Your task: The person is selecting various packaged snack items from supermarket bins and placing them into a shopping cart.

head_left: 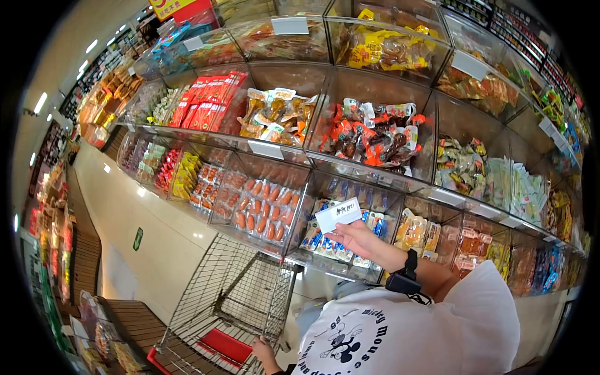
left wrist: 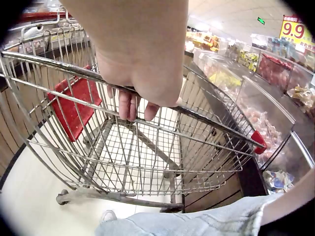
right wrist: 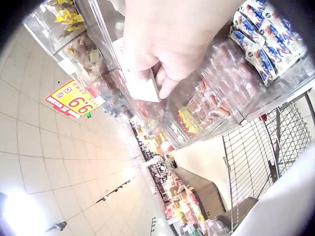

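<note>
My right hand (head_left: 361, 240) pinches a white card (head_left: 338, 215) with dark handwriting on it, held above a clear bin of blue-and-white packets (head_left: 311, 236). In the right wrist view the same card (right wrist: 142, 89) shows its blank side between thumb and fingers. Down at the lower edge of the head view, my left hand (head_left: 265, 354) is at the shopping cart. The left wrist view shows its fingers (left wrist: 127, 105) curled over the metal top rail (left wrist: 216, 124) of the cart. The cart's wire basket has a red panel (left wrist: 76, 109) at one end.
Tiered clear bins hold packed sausages (head_left: 267, 209), red packets (head_left: 206, 103) and dark vacuum-packed meat (head_left: 375, 137). Blank white tags (head_left: 265, 149) line the bin edges. A pale tiled floor (head_left: 140, 215) runs along the left, past a wood-sided display (head_left: 137, 325).
</note>
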Motion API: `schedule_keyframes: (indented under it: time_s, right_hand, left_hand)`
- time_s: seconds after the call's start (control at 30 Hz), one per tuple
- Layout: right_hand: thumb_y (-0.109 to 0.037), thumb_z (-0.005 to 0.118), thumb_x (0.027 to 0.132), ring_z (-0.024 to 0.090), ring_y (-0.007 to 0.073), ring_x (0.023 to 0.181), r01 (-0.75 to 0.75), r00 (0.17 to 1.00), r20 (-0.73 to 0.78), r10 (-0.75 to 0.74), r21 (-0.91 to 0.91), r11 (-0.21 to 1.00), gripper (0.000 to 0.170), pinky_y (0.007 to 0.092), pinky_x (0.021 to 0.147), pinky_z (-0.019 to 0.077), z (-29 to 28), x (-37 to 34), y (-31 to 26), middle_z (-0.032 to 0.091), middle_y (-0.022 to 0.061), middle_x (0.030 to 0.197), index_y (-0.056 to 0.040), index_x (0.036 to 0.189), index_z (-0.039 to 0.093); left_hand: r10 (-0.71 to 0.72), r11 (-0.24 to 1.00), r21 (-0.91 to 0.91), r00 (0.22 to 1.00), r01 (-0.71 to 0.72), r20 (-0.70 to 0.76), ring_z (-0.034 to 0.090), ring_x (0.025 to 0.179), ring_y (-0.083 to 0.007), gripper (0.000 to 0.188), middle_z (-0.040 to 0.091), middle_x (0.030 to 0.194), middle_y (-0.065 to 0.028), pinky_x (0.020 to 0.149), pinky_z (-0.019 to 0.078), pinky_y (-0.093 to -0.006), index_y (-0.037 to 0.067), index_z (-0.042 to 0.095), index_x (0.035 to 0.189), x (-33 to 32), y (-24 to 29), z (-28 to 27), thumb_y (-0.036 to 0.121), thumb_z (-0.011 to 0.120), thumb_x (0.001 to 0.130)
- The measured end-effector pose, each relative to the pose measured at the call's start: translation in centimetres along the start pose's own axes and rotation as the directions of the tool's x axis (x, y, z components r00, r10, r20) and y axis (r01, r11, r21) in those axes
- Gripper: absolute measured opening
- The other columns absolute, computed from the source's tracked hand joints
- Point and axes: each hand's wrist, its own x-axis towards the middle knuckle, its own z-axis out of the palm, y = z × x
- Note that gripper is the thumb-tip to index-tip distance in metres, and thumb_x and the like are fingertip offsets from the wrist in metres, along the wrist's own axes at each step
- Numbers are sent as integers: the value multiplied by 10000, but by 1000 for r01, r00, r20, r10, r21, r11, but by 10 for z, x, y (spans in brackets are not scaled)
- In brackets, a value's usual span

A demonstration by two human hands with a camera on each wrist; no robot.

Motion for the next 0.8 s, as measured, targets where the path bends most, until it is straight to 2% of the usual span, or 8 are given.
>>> schedule_keyframes:
  time_s: [0.07,0.3,0.47,0.53,0.57,0.67,0.73,0.8]
  right_hand:
    - [1,465,766,476,241,962,-12,1000,-12,12,-23,1000,352,382,813,423,2,0,1,464,108,1055,-62,1093,351]
    - [-16,466,772,491,217,938,-14,999,-44,11,-73,997,334,349,764,452,6,1,5,475,99,1032,-71,1083,358]
    - [-38,481,769,509,220,884,-84,983,-176,58,-145,986,331,330,715,435,-13,8,20,495,95,974,-64,1070,347]
    - [-38,478,771,509,228,879,-185,947,-301,117,-211,960,342,328,719,431,-20,15,34,494,109,965,-66,1078,330]
    - [-27,474,771,508,232,870,-250,938,-299,175,-233,940,384,329,710,432,-25,21,43,491,118,956,-73,1106,292]
    - [-14,471,771,506,232,863,-82,987,-153,56,-170,982,428,335,701,434,-6,48,70,488,120,957,-78,1134,254]
    - [-6,472,767,499,228,850,-51,998,-46,41,-236,970,487,349,720,430,7,74,79,477,132,958,-81,1164,199]
    - [-50,510,753,491,216,845,-123,984,-154,87,-235,964,526,355,720,426,5,105,96,474,123,937,-65,1165,184]
  left_hand:
    - [-6,1000,27,998,7,-59,496,667,-312,272,502,722,-148,573,366,-421,50,511,794,1,-2,7,302,408,794]
    - [30,999,24,996,-28,-83,489,637,-310,274,499,704,-146,569,359,-418,50,511,766,-1,7,-5,303,411,793]
    - [57,998,40,994,-53,-89,500,648,-309,249,508,705,-151,572,370,-411,54,524,779,3,4,-4,291,449,773]
    - [-14,1000,7,998,15,-62,495,739,-300,244,516,756,-145,646,363,-404,52,528,810,0,14,-15,283,462,768]
    - [-29,1000,5,998,29,-48,489,764,-297,241,516,767,-141,666,355,-404,53,529,815,-2,15,-17,280,458,772]
    - [-62,998,-27,998,61,-29,472,816,-285,233,517,796,-132,717,329,-405,57,529,826,2,15,-12,269,444,783]
    - [-55,998,-34,998,55,-22,468,818,-280,230,517,803,-128,729,318,-409,60,531,833,-2,14,-12,265,434,790]
    - [-12,1000,-16,1000,11,-19,471,796,-278,231,517,797,-127,724,317,-413,65,533,839,-2,14,-18,265,426,794]
